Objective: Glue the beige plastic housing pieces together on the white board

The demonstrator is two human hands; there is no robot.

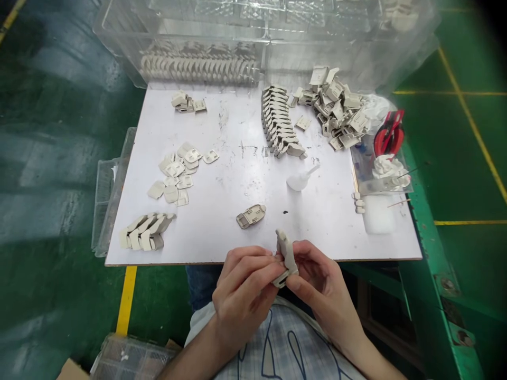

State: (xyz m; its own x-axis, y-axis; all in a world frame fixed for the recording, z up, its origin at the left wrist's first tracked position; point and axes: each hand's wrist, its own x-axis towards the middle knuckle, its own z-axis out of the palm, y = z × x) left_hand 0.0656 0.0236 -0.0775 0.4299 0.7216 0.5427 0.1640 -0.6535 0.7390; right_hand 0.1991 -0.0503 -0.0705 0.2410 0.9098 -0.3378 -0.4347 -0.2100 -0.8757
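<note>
Between my two hands, just over the table's front edge, is a beige curved plastic part (288, 254), tilted upright. My left hand (247, 285) pinches its lower left side, and the fingers hide some of it. On the other side, my right hand (322, 282) grips the same part with thumb and fingers. A flat beige plastic housing (252, 216) with slots lies on the white board (214, 232) just beyond my hands. Further off stands a small white squeeze bottle (299, 181) with a thin spout.
Beige parts stand in a curved row (277, 119) beside a loose heap (336, 108). Thin covers (176, 171) and nested assemblies (146, 231) lie at left. Clear bins (198, 31) line the back. Red-handled pliers (389, 134) and a white block (379, 215) are at right.
</note>
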